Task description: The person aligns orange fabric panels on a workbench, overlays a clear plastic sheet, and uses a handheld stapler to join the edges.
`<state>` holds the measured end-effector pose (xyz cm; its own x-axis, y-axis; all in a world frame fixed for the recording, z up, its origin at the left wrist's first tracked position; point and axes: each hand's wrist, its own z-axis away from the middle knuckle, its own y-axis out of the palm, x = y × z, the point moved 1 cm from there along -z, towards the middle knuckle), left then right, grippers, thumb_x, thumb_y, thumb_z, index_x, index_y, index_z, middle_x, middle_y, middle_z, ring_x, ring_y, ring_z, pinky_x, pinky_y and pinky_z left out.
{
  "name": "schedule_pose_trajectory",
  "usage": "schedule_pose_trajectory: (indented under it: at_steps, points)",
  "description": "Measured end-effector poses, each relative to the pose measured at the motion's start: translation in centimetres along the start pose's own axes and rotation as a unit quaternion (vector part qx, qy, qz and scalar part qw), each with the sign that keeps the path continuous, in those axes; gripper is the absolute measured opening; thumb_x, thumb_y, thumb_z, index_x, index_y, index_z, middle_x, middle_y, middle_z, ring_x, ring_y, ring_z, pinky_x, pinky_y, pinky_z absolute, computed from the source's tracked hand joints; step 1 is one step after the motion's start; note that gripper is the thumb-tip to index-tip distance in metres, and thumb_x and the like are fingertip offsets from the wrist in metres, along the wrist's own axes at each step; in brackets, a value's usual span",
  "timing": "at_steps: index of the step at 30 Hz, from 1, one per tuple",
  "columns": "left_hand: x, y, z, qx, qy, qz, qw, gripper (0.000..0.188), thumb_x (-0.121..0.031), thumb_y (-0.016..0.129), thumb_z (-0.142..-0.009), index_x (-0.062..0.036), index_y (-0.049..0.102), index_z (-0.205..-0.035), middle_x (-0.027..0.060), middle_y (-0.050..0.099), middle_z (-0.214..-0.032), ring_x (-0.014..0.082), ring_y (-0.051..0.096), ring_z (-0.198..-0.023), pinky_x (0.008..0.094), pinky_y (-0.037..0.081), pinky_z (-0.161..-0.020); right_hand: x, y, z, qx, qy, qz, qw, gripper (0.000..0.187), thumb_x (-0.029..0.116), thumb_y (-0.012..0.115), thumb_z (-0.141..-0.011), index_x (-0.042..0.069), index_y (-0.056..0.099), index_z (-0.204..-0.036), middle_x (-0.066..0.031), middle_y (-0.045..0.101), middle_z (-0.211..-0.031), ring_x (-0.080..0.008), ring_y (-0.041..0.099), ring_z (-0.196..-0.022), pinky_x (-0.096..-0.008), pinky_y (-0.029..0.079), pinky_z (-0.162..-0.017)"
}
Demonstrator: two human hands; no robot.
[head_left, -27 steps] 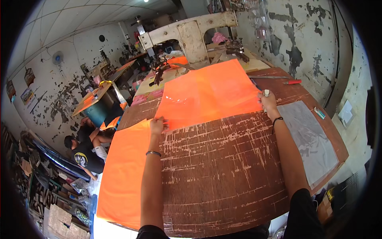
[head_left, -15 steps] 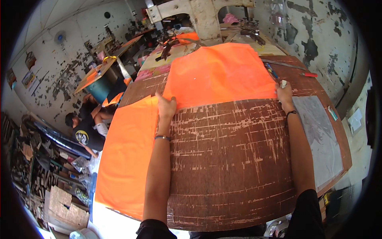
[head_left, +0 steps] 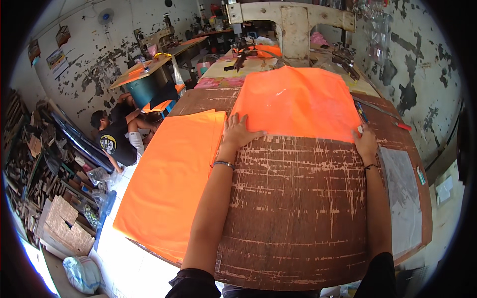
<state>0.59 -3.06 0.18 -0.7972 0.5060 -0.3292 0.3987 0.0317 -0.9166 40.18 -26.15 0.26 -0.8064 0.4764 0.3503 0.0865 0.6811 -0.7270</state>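
A bright orange sheet of fabric [head_left: 295,102] lies across the far half of the scratched brown work board [head_left: 298,208]. At its near left corner my left hand [head_left: 238,132] rests flat, with fingers spread and thumb stretched along the edge. My right hand [head_left: 366,143] is at the near right corner, fingers closed on a small pale piece [head_left: 359,129], perhaps chalk; its full shape is hidden. A folded stack of orange fabric [head_left: 166,179] lies left of my left forearm, reaching the board's left edge.
Right of my right forearm lies a grey translucent sheet [head_left: 401,198], with a small green-white item [head_left: 421,176] by it. A red-handled tool [head_left: 403,126] and pens [head_left: 361,112] lie beyond. A large pale machine [head_left: 295,37] stands behind. Another person [head_left: 117,141] sits at far left.
The view has shifted, so the scene sits farther right. My left hand has gone from gripping the fabric's corner to lying flat with fingers spread. My right hand stays by the right corner.
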Motion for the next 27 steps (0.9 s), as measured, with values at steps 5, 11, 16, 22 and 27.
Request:
schedule_pose_trajectory:
  at_steps: [5,11,16,22,27]
  points:
    - [0.2,0.0,0.0,0.009,-0.015,0.019,1.000,0.115,-0.080,0.065,-0.064,-0.0055,0.037,-0.148,0.0241,0.024,-0.155,0.0366,0.019,-0.146,0.0478,0.017,-0.119,1.1,-0.7,0.2,0.037,0.036,-0.023,0.998,0.042,0.027,0.071,-0.084,0.001,0.061,-0.115,-0.0202,0.066,-0.112,-0.0369,0.064,-0.104,-0.0465,0.052,-0.085]
    - [-0.1,0.2,-0.7,-0.015,0.010,0.051,0.999,0.112,-0.078,0.069,-0.063,-0.0091,0.040,-0.147,0.0226,0.025,-0.154,0.0372,0.020,-0.145,0.0480,0.020,-0.118,0.7,-0.7,0.3,0.022,0.048,-0.022,0.998,0.036,0.024,0.069,-0.085,0.002,0.062,-0.112,-0.0199,0.067,-0.108,-0.0375,0.064,-0.102,-0.0469,0.052,-0.084]
    - [0.0,0.2,-0.9,0.005,0.014,0.006,1.000,0.108,-0.076,0.072,-0.061,-0.0137,0.044,-0.145,0.0214,0.025,-0.155,0.0368,0.022,-0.145,0.0480,0.021,-0.118,0.8,-0.3,0.2,0.013,0.032,-0.024,0.999,0.032,0.025,0.067,-0.086,0.003,0.062,-0.109,-0.0191,0.066,-0.105,-0.0378,0.063,-0.100,-0.0470,0.052,-0.083]
    - [0.7,0.9,-1.5,-0.010,0.019,0.040,0.999,0.104,-0.075,0.072,-0.062,-0.0125,0.047,-0.142,0.0220,0.027,-0.154,0.0358,0.022,-0.145,0.0477,0.020,-0.118,0.4,0.1,0.6,-0.003,0.014,-0.007,1.000,0.031,0.025,0.065,-0.087,0.003,0.061,-0.108,-0.0194,0.066,-0.105,-0.0378,0.062,-0.100,-0.0478,0.051,-0.082]
    - [0.6,0.6,-1.4,-0.035,0.024,0.049,0.998,0.099,-0.073,0.071,-0.065,-0.0120,0.050,-0.140,0.0229,0.031,-0.152,0.0354,0.024,-0.145,0.0481,0.019,-0.118,0.7,-0.1,0.1,0.010,0.012,-0.009,1.000,0.039,0.029,0.064,-0.087,0.002,0.061,-0.116,-0.0208,0.066,-0.108,-0.0394,0.063,-0.101,-0.0482,0.051,-0.084]
